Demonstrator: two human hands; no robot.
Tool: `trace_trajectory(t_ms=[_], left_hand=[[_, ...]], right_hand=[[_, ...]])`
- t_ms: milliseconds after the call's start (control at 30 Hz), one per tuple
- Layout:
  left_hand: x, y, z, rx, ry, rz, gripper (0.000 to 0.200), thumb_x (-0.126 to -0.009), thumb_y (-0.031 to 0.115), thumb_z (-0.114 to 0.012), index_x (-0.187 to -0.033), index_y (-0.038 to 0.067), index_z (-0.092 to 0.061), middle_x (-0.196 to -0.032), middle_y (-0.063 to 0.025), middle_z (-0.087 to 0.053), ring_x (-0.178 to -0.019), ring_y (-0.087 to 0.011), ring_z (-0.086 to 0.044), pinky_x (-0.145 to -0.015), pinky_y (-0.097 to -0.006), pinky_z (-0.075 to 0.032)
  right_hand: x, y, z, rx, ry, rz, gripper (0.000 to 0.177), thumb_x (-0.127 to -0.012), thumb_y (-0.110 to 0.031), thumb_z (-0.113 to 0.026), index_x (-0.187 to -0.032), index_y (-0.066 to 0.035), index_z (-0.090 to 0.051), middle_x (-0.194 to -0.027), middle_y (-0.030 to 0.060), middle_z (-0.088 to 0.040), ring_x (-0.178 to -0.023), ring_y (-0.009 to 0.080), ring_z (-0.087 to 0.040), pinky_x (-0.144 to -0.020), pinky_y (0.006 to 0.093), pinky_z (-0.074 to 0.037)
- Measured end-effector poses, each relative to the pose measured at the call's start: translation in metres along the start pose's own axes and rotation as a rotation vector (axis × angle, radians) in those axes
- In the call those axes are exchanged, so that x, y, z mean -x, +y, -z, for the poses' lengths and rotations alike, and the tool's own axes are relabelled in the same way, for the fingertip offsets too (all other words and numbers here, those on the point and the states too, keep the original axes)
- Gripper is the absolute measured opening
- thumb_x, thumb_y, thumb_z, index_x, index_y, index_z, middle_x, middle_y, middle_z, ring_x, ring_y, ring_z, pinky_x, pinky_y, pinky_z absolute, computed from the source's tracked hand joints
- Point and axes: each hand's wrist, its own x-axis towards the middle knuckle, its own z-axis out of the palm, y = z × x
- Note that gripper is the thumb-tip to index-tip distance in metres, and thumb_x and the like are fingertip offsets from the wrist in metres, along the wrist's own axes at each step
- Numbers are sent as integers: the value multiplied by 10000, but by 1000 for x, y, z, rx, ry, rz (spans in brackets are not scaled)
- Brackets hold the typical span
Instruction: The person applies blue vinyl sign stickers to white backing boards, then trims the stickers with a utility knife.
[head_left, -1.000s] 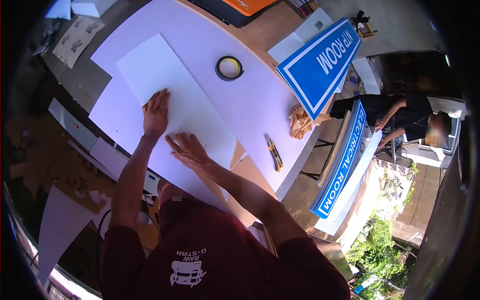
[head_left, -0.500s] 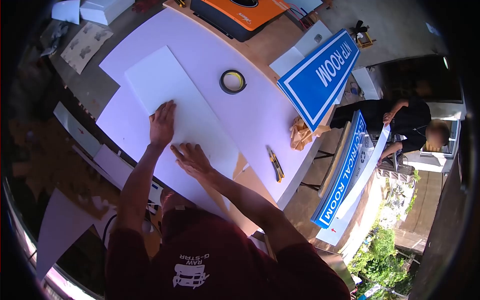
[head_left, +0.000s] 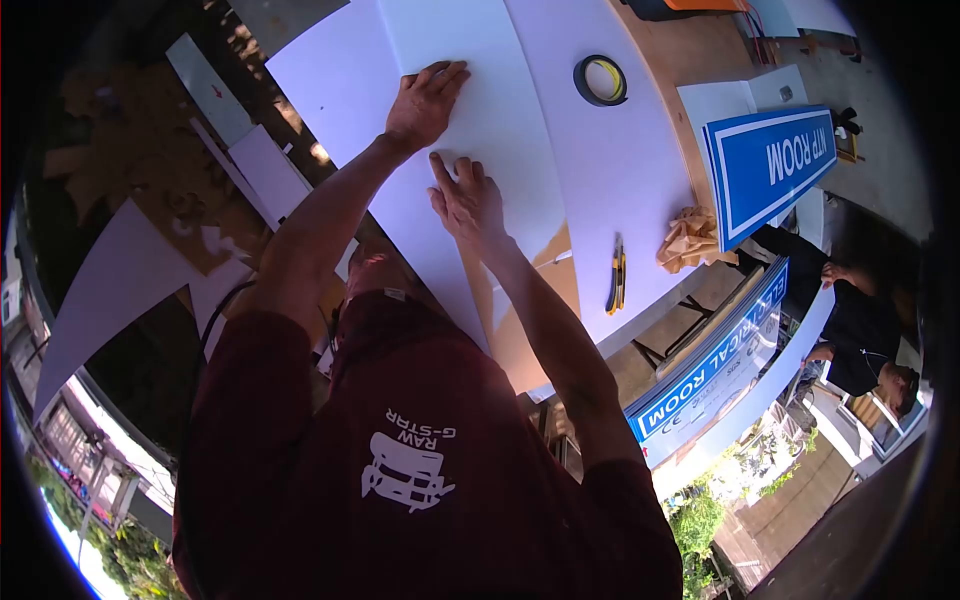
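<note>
A long white panel [head_left: 490, 110] lies on a larger white sheet [head_left: 610, 160] on the table. My left hand [head_left: 425, 103] rests on the panel near its left side, with the fingers stretched out. Nearer to my body, my right hand [head_left: 468, 200] lies on the panel too, fingers spread. Neither hand grips anything. To the right are a roll of tape [head_left: 619, 84], dark outside and yellow inside, and a yellow-and-black box cutter [head_left: 617, 275]. Brown paper [head_left: 557, 262] shows beside my right forearm.
Crumpled brown paper [head_left: 688, 240] sits at the table's right edge beside a blue NTP ROOM sign [head_left: 775, 170]. Beyond, blue ELECTRICAL ROOM signs [head_left: 710, 350] lie stacked, and another person [head_left: 865, 330] holds a white strip there. White offcuts [head_left: 120, 300] lie at the left.
My view has turned, so the table items appear farther right and the orange machine is mostly cut off. Both hands remain on the white panel, the right one with its fingers a little more bent.
</note>
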Motion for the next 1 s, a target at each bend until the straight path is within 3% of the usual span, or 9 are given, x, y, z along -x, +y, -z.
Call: trace_trajectory(t_ms=[200,400,567,833,933,1000], left_hand=[[2,-2,-3,28,0,-8,444,-999,124,-577,-1443,122,-570,-1560,20,-502,-1419,-204,-447,-1088,-447,-393],[0,3,5,30,-29,9,435,-997,95,-576,-1432,117,-570,-1561,20,-495,-1422,-201,-444,-1075,-449,-394],[-1,1,-2,-1,-19,9,439,-1017,112,-567,-1455,130,-545,-1568,22,-486,-1420,-220,-459,-1081,-452,-389],[-1,-2,-7,-26,-28,-5,449,-1028,91,-555,-1474,139,-529,-1571,18,-482,-1441,-207,-432,-1082,-455,-378],[-1,-2,-7,-64,-20,-10,453,-1023,84,-565,-1471,140,-531,-1567,18,-485,-1439,-205,-434,-1077,-448,-376],[-6,2,-7,-50,-28,0,456,-1020,84,-569,-1470,143,-531,-1566,18,-486,-1438,-206,-434,-1087,-448,-371]], right_hand=[[22,1,7,237,-54,78,528,-933,-345,-708,-1386,-90,-618,-1126,83,-497,-1027,242,-516,-698,407,-493],[28,4,4,-68,61,108,355,-906,-213,-714,-1206,-32,-657,-1100,116,-532,-927,257,-578,-702,384,-532],[31,2,-15,228,109,112,457,-877,-251,-717,-1272,-32,-649,-1202,88,-569,-1077,244,-547,-799,367,-514],[77,3,3,218,121,235,316,-849,-170,-658,-1112,-2,-706,-1106,77,-597,-1092,218,-544,-785,355,-504],[107,-2,2,87,-103,106,196,-866,-200,-645,-970,-39,-685,-1046,71,-595,-1044,227,-558,-779,342,-496],[123,0,5,15,-4,3,129,-844,-166,-660,-902,-50,-653,-1023,76,-599,-1017,242,-584,-784,368,-513]])
